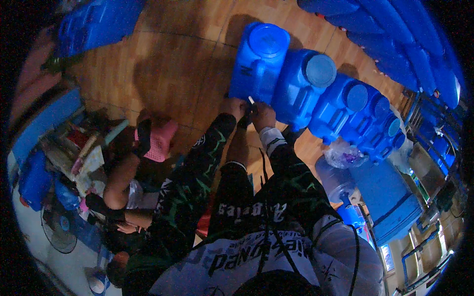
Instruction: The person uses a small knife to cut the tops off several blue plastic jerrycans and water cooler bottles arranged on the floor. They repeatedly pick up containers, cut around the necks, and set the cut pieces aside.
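My left hand [233, 107] is at the base of the nearest blue water jug [259, 74], its fingers curled. What it grips, if anything, is hidden. Close beside it, my right hand [265, 119] is closed, and a small slim white stick [251, 99] pokes up between the two hands, apparently from the right one's fingers. The jug stands on the floor with its round cap facing up. A second blue jug [298, 84] with a wide cap stands just to the right of my right hand. Below the hands, part of my bare lower leg [239, 143] shows.
More capped blue jugs [338, 106] continue the row rightward. Blue containers [405, 39] are stacked at upper right, others [98, 24] at upper left. Another person's bent leg [123, 180] is at left, near a pink basket [158, 140]. A fan [59, 229] stands lower left.
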`<state>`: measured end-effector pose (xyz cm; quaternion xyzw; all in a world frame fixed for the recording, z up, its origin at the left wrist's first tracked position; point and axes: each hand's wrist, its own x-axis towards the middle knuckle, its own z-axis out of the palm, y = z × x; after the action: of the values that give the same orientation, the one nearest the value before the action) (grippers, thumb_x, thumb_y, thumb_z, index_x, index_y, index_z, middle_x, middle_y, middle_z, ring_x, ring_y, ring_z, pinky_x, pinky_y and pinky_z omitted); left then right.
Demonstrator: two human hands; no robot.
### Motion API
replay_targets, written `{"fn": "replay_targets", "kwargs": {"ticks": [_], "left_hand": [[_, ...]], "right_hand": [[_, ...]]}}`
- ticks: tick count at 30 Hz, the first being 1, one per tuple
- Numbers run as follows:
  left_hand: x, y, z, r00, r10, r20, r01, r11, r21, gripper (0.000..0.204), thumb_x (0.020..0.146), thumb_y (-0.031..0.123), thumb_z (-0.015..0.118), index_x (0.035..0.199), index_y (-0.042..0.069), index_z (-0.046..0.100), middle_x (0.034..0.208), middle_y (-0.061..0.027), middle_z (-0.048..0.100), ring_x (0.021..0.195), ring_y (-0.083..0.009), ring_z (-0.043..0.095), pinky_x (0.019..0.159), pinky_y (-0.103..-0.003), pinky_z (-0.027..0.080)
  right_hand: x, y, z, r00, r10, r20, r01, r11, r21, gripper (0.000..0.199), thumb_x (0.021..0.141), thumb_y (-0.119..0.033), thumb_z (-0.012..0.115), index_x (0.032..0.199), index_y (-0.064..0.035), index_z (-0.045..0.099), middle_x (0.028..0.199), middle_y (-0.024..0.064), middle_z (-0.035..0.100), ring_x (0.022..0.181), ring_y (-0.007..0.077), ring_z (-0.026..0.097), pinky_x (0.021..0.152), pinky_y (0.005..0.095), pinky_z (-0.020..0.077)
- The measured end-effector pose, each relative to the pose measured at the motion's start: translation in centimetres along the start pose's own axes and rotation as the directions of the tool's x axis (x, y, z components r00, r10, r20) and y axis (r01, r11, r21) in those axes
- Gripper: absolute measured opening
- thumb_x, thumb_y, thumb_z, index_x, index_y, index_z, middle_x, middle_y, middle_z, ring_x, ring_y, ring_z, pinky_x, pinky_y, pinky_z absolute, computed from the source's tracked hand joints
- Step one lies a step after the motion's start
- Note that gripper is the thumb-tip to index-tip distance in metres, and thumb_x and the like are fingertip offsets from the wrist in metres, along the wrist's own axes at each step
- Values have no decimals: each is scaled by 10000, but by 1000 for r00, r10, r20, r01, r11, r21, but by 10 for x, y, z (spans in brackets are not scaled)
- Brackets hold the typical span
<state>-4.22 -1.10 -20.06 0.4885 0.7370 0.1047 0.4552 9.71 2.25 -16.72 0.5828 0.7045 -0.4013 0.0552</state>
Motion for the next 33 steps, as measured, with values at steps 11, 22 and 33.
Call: {"fn": "replay_targets", "kwargs": {"ticks": [11,22,33], "left_hand": [[11,3,17,994,-23,-107,40,986,159,181,760,262,593,802,96,652,796,-150,640,749,-346,615,674,-431,500],[-5,-10,28,963,-177,-203,147,977,-152,226,818,254,592,872,41,642,827,-167,645,770,-347,615,681,-412,491],[1,-1,13,958,-235,-162,212,966,-148,196,773,232,674,842,55,626,828,-131,640,753,-298,606,678,-379,478]], "right_hand": [[5,-7,23,935,293,-198,-264,951,160,263,793,-276,578,889,-31,591,933,218,608,791,404,614,679,460,503],[10,17,81,751,635,-182,-322,592,739,185,853,-162,551,936,-17,629,775,119,652,674,245,627,605,374,475],[-1,26,73,897,393,202,-315,249,916,220,829,-170,636,1004,-40,608,864,37,636,749,173,615,662,308,509]]}}
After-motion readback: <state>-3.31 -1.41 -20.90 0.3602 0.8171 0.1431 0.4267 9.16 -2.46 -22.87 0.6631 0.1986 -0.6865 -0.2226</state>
